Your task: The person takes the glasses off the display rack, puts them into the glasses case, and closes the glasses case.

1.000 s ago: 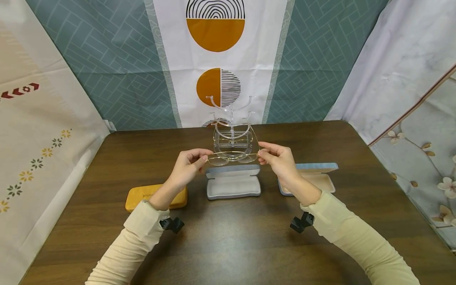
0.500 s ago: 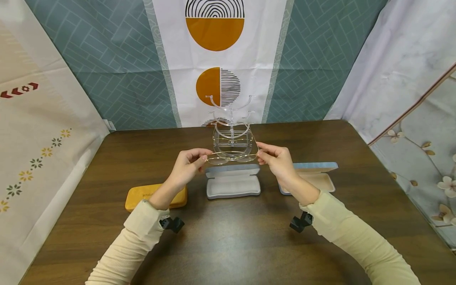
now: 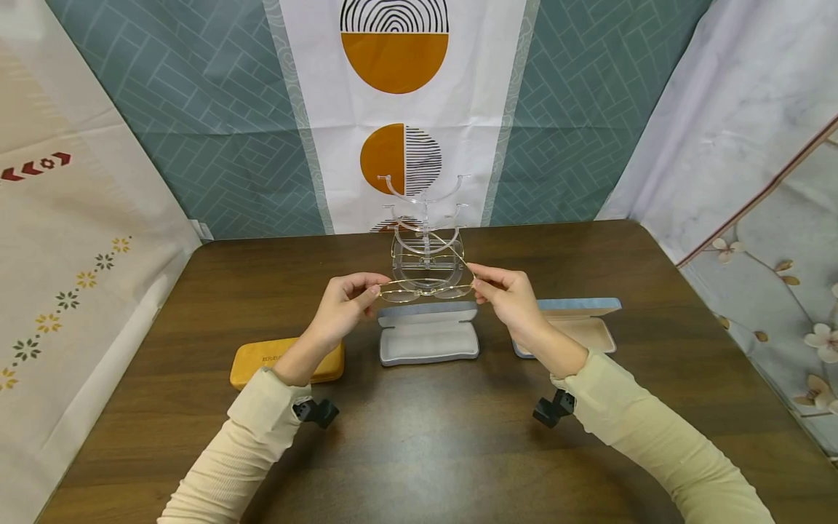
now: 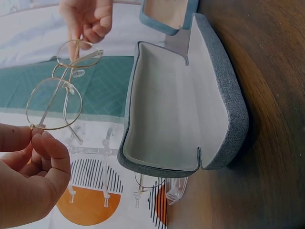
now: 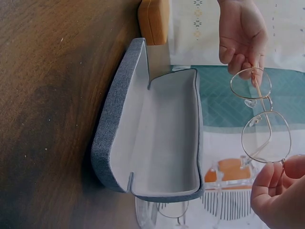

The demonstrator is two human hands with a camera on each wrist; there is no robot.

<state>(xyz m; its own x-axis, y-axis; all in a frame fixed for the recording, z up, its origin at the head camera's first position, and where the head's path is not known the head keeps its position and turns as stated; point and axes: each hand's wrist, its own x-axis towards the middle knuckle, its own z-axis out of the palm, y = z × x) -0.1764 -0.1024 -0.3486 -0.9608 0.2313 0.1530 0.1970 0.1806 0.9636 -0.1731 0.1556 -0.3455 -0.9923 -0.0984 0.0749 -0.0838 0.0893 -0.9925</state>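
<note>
Dark brown wood table [image 3: 419, 473], pale glare toward the near middle. Yellow case [image 3: 252, 360] at left, closed, partly hidden, small lettering on top (too small to read reliably). Grey case [image 3: 428, 342] in the middle, lid up, pale lining, woven-looking outside in both wrist views. Light blue case [image 3: 585, 333] at right, lid raised, beige lining, partly hidden. Clear tiered stand [image 3: 426, 234] behind the grey one, gold-rimmed glasses [image 3: 428, 257] low on it. Back: teal cloth [image 3: 222, 131], brick-like lines; white panel [image 3: 334, 167], orange and black-striped circles. Left cloth [image 3: 78, 218]: cream, little flowers, red motif. Right cloth [image 3: 779, 240]: whitish, blossom branches.
</note>
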